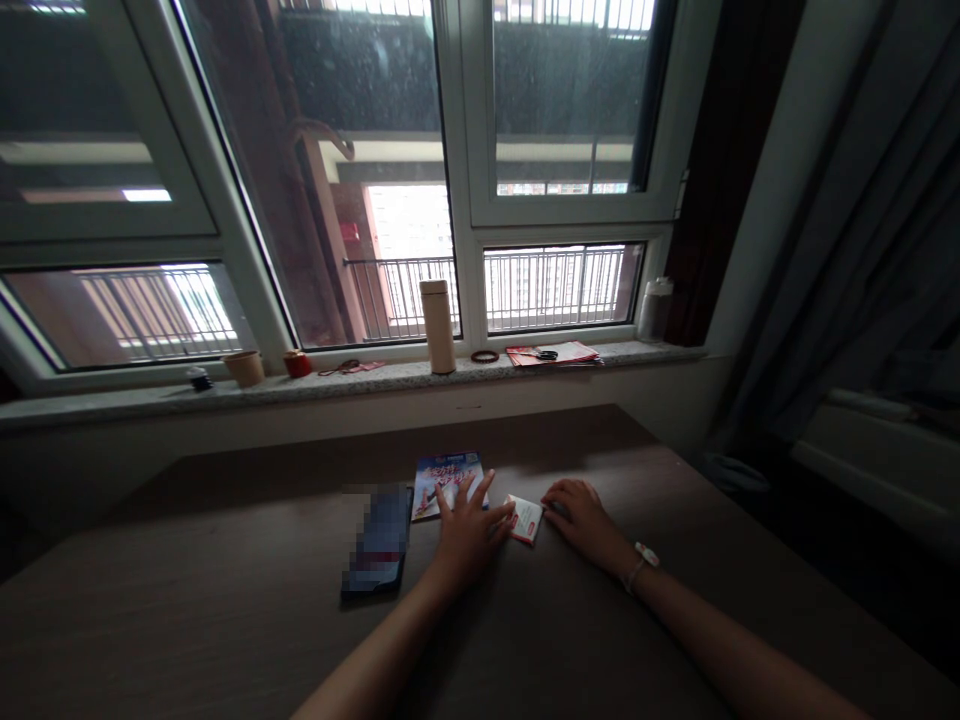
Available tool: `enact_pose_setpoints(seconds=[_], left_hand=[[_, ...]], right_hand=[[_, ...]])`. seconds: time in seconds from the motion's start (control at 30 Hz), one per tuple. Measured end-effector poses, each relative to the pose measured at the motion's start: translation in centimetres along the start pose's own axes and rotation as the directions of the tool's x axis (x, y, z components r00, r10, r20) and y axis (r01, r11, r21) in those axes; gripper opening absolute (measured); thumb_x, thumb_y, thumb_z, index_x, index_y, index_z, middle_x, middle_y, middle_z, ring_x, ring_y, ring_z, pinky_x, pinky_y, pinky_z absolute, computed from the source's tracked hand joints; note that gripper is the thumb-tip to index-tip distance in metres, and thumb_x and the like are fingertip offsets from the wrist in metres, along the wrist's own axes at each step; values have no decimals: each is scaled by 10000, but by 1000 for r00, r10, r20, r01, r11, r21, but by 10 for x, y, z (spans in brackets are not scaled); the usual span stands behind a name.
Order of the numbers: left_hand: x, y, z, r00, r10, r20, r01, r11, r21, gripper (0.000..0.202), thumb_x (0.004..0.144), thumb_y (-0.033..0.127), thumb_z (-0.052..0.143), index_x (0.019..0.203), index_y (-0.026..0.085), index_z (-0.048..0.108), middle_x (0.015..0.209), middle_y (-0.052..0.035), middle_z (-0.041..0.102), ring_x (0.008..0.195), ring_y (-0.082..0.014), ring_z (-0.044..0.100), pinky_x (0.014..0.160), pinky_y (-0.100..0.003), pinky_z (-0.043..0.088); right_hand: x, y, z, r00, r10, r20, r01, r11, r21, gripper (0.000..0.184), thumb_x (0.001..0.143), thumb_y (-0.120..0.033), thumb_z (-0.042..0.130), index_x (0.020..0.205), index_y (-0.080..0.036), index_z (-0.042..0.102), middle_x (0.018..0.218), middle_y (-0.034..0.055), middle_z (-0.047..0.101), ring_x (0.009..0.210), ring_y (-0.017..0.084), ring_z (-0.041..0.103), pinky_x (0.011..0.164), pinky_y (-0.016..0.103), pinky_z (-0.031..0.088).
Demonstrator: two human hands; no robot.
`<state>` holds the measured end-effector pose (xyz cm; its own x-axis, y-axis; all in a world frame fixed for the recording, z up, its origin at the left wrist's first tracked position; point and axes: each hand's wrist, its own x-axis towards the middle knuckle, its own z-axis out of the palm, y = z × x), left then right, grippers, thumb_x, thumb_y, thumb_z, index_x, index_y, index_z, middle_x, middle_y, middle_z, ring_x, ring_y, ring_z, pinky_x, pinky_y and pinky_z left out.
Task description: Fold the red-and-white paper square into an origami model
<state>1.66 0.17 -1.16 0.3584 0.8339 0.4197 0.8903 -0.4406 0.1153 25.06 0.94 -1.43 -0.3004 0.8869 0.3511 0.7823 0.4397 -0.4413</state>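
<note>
1. Between the two hands, flat on the table (225,580): small white packet (526,521) with red markings.
2. Left hand (466,528): fingers spread, palm down; thumb at the packet's left edge, other fingertips over the lower right part of a booklet (439,472). Whether they press on it, cannot tell.
3. Right hand (581,513): fingers curled and close together, tips at the packet's right edge; whether they pinch it, cannot tell. Pale band (636,574) at the wrist.
4. Phone (379,545), pixelated in part: left of the left hand, just beside the booklet.
5. Table: dark brown, wood-grained, set below a speckled stone windowsill (375,379).
6. On the sill: tan cup, red spool-like item, upright beige flask (439,328), dark beaded ring, scissors on red-and-white papers, clear bottle.
7. Room: dim; white-framed window, railings outside; grey curtain (847,180) at right.
</note>
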Motion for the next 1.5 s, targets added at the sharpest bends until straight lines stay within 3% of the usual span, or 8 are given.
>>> enact_pose_setpoints(seconds=[0.23, 0.4, 0.67, 0.83, 1.07, 1.5], left_hand=[[-1, 2, 0, 1000, -10, -22, 9, 1000, -28, 204, 910, 423, 586, 1066, 392, 715, 1412, -31, 522, 1354, -318, 380, 1102, -734, -25], [-3, 3, -2, 1000, -5, -28, 4, 999, -42, 234, 880, 453, 610, 1080, 382, 709, 1408, -37, 522, 1352, -331, 378, 1100, -733, -26], [0, 4, -8, 997, -37, 69, 41, 997, -60, 371, 762, 551, 709, 1087, 373, 698, 1448, -49, 488, 1366, -367, 345, 1080, -755, -34], [-1, 4, -8, 994, -58, 96, 65, 995, -73, 389, 763, 568, 698, 1103, 381, 689, 1454, -52, 480, 1377, -381, 327, 1063, -771, -38], [-2, 4, -7, 992, -47, 113, 56, 996, -76, 425, 781, 592, 666, 1178, 441, 659, 1476, -44, 460, 1386, -389, 316, 1049, -774, -83], [-2, 6, -15, 971, -34, 236, 52, 996, -73, 461, 823, 589, 617, 1274, 504, 570, 1530, -32, 395, 1430, -376, 258, 1056, -746, -115]], right_hand=[[-2, -2, -2, 999, -11, 32, 11, 1000, -2, 245, 921, -321, 527, 1080, -279, 709, 1149, 56, 615, 1141, 227, 523, 1122, 481, 255], [-2, -1, -1, 999, -35, 15, 35, 999, 2, 239, 932, -319, 514, 1062, -291, 713, 1153, 50, 617, 1150, 227, 523, 1117, 492, 271], [-3, -1, -2, 997, -71, -24, 72, 997, 29, 231, 935, -335, 515, 1034, -290, 718, 1139, 44, 640, 1137, 225, 539, 1133, 503, 257], [-2, 2, -1, 995, -84, -46, 88, 993, 77, 216, 921, -297, 529, 1023, -284, 719, 1123, 42, 648, 1134, 225, 542, 1135, 501, 258], [2, 9, 4, 989, -107, -105, 122, 983, 140, 183, 910, -284, 550, 923, -264, 731, 1063, 45, 670, 1072, 221, 567, 1016, 419, 395], [2, 7, 1, 992, -108, -62, 118, 971, 210, 145, 898, -285, 610, 944, -276, 748, 1017, 40, 663, 1021, 218, 574, 977, 383, 391]])
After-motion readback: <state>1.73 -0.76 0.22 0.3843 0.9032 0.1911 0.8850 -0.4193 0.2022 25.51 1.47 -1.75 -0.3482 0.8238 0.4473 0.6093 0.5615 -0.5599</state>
